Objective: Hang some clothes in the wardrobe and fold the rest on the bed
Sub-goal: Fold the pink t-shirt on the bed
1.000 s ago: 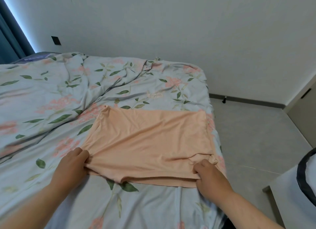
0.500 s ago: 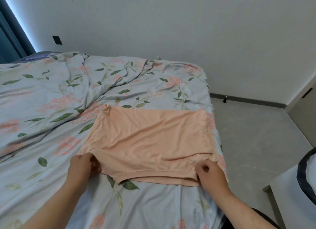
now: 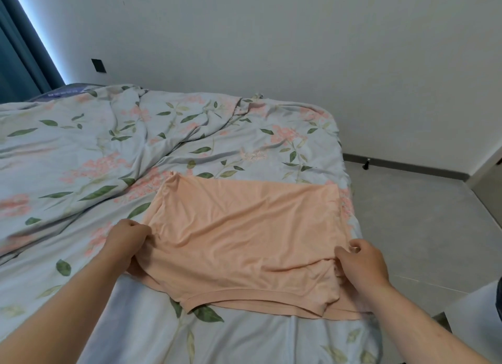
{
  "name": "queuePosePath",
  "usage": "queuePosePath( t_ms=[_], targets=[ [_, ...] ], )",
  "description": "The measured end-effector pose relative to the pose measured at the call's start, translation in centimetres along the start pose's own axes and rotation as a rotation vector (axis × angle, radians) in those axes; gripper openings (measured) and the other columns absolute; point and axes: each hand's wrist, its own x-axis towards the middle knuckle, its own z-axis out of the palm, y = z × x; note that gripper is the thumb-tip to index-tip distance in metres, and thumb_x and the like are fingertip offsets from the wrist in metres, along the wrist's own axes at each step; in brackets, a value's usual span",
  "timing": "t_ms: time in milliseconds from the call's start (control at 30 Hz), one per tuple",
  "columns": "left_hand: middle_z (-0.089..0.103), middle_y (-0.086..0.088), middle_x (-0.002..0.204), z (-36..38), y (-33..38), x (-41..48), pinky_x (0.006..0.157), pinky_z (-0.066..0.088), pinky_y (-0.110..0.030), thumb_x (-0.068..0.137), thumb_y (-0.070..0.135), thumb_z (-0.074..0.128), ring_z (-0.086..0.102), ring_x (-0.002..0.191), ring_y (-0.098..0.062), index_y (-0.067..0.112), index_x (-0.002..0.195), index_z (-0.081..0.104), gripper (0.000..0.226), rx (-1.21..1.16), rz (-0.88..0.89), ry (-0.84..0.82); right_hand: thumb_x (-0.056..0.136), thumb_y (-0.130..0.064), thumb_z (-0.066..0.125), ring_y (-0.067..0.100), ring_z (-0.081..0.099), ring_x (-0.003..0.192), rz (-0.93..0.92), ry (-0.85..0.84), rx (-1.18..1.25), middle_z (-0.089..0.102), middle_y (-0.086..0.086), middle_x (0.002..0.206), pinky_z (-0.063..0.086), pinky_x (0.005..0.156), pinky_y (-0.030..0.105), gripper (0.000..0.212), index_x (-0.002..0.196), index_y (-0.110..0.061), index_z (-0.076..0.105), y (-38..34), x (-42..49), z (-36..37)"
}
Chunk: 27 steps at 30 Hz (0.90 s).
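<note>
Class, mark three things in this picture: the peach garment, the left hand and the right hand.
peach garment (image 3: 244, 227), head view, middle of the flat fabric.
left hand (image 3: 127, 238), head view, back of the hand gripping the garment's left edge.
right hand (image 3: 361, 260), head view, back of the hand gripping the right edge.

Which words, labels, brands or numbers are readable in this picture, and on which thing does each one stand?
None can be read.
Dark mattress edge beyond the floral duvet: a strip of pale marks, too blurred to read.
Peach garment: no label or print shows.
Dark wall plate: no text.
</note>
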Motion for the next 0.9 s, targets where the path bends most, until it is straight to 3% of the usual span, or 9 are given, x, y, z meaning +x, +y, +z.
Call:
queuePosePath(
  t_ms=[67, 167, 233, 333, 400, 500, 600, 767, 900],
  targets=[
    [0.063, -0.022, 0.088, 0.5, 0.6, 0.8, 0.055, 0.051, -0.041, 0.086, 0.027, 0.069, 0.061, 0.076, -0.038, 0.001, 0.090, 0.061, 0.027, 0.053, 0.070, -0.034, 0.085, -0.036, 0.066, 0.032, 0.061, 0.101, 0.003, -0.078, -0.036, 0.063, 0.006, 0.105, 0.043, 0.075, 0.033, 0.033, 0.106, -0.012, 0.060, -0.6, 0.9, -0.1],
    [0.069, -0.014, 0.071, 1.5, 2.2, 2.0, 0.056, 0.044, -0.032, 0.083, 0.040, 0.074, 0.062, 0.062, -0.030, 0.000, 0.085, 0.069, 0.040, 0.139, 0.175, -0.071, 0.085, -0.036, 0.065, 0.027, 0.053, 0.059, -0.034, -0.104, -0.011, 0.052, 0.004, 0.059, 0.036, 0.056, 0.034, 0.038, 0.061, -0.013, 0.047, -0.9, 2.5, 0.1],
    [0.068, -0.012, 0.063, 2.3, 3.8, 3.3, 0.052, 0.043, -0.029, 0.084, 0.035, 0.075, 0.061, 0.054, -0.027, 0.000, 0.082, 0.069, 0.036, 0.146, 0.209, -0.089, 0.081, -0.037, 0.065, 0.023, 0.042, 0.054, -0.032, -0.105, 0.034, 0.039, 0.004, 0.055, 0.031, 0.054, 0.031, 0.040, 0.059, -0.017, 0.039, -1.5, 3.4, 0.4],
    [0.054, -0.014, 0.059, 3.5, 6.0, 5.4, 0.044, 0.041, -0.026, 0.082, 0.032, 0.078, 0.051, 0.045, -0.026, -0.001, 0.077, 0.060, 0.038, 0.068, 0.158, -0.117, 0.084, -0.027, 0.067, 0.023, 0.049, 0.060, 0.067, -0.165, 0.180, 0.051, 0.005, 0.062, 0.037, 0.058, 0.032, 0.032, 0.060, -0.014, 0.051, -2.6, 5.2, 0.7],
    [0.053, -0.014, 0.067, 4.5, 6.9, 6.5, 0.050, 0.041, -0.029, 0.082, 0.030, 0.078, 0.052, 0.056, -0.027, 0.002, 0.080, 0.057, 0.035, 0.093, 0.187, -0.101, 0.083, -0.024, 0.071, 0.026, 0.062, 0.073, 0.096, -0.191, 0.250, 0.067, 0.010, 0.078, 0.051, 0.069, 0.038, 0.021, 0.070, -0.008, 0.065, -2.8, 6.6, 1.0],
    [0.056, -0.011, 0.069, 6.2, 8.0, 7.6, 0.059, 0.036, -0.031, 0.083, 0.012, 0.067, 0.052, 0.069, -0.027, 0.006, 0.074, 0.057, 0.015, 0.158, 0.326, -0.070, 0.085, -0.018, 0.070, 0.025, 0.065, 0.087, 0.013, -0.249, 0.237, 0.071, 0.006, 0.096, 0.053, 0.083, 0.039, 0.006, 0.083, -0.014, 0.067, -3.2, 8.3, 1.7],
    [0.051, -0.007, 0.061, 6.9, 8.8, 8.9, 0.056, 0.033, -0.031, 0.088, 0.008, 0.056, 0.047, 0.062, -0.024, 0.006, 0.066, 0.055, 0.022, 0.018, 0.414, 0.028, 0.084, -0.004, 0.063, 0.024, 0.063, 0.106, -0.003, -0.311, 0.308, 0.066, 0.000, 0.119, 0.051, 0.097, 0.037, 0.035, 0.115, -0.020, 0.069, -3.8, 9.4, 2.3],
    [0.063, -0.015, 0.086, 6.3, 10.2, 11.5, 0.073, 0.044, -0.036, 0.085, 0.012, 0.050, 0.059, 0.085, -0.029, 0.003, 0.087, 0.060, 0.013, -0.053, 0.400, 0.204, 0.071, -0.007, 0.052, 0.030, 0.071, 0.093, 0.056, -0.236, 0.393, 0.076, 0.008, 0.097, 0.057, 0.084, 0.048, 0.036, 0.087, -0.026, 0.078, -3.0, 10.8, 2.6],
    [0.045, -0.028, 0.137, 7.9, 8.4, 11.3, 0.104, 0.042, -0.052, 0.084, 0.032, 0.052, 0.045, 0.125, -0.045, 0.000, 0.133, 0.042, 0.060, 0.334, 0.349, 0.256, 0.085, -0.006, 0.054, 0.032, 0.063, 0.096, -0.066, -0.109, 0.113, 0.071, 0.011, 0.101, 0.048, 0.079, 0.036, 0.021, 0.097, -0.014, 0.070, -2.6, 9.9, 3.3]
  ],
)
